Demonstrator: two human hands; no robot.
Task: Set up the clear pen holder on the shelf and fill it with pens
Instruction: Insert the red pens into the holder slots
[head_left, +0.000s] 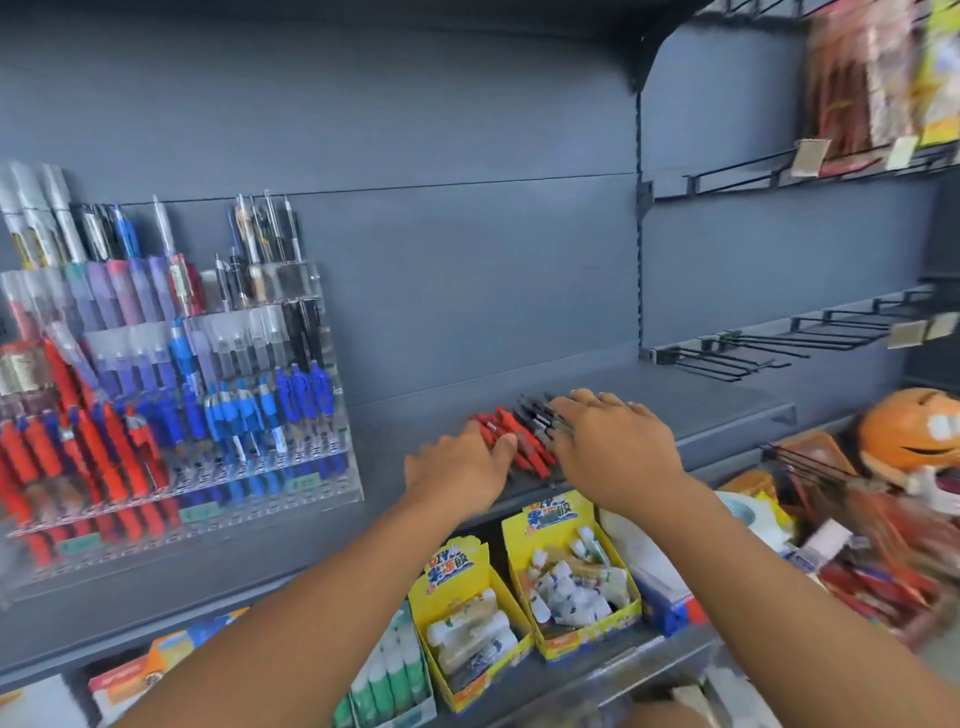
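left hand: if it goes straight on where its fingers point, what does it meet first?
The red pens lying on the shelf. The left hand points straight at them, with its fingertips at or on the pile. Depth is unclear, so contact is uncertain.

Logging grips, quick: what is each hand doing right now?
Left hand: on the red pens; grip cannot be told.
Right hand: open, spread flat on the dark pens.

Bright, even light left only soft shadows on the grey shelf (701, 405). Motion blur smeared the clear pen holder (311, 467) at left and packets (883, 566) at right. Wide-angle distortion bent the frame's edges.
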